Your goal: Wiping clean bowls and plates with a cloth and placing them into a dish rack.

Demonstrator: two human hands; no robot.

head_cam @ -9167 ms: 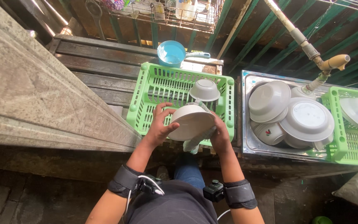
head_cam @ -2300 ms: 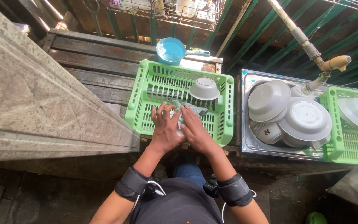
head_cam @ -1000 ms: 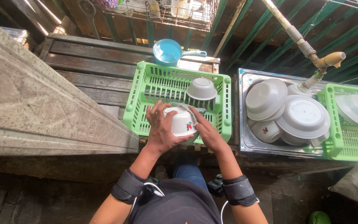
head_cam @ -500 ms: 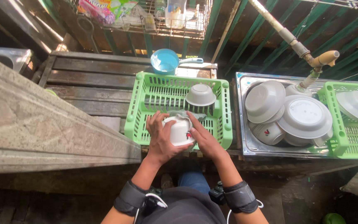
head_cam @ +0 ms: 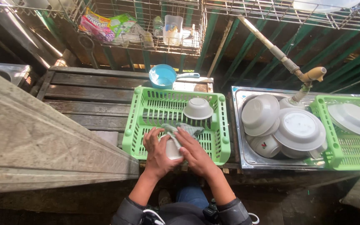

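Both hands over near edge of green basket [head_cam: 135, 137]: left hand [head_cam: 158, 151] grip clasps white cup [head_cam: 172, 149]; right hand [head_cam: 194, 151] grip presses grey cloth [head_cam: 184, 130] onto cup. White bowl [head_cam: 198, 108] upturned at basket's far right.

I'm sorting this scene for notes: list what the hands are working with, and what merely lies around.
In hand:
left hand and right hand around a white cup
grey cloth
green basket

Lying about:
upturned bowl
blue pan
sink of white dishes
tap
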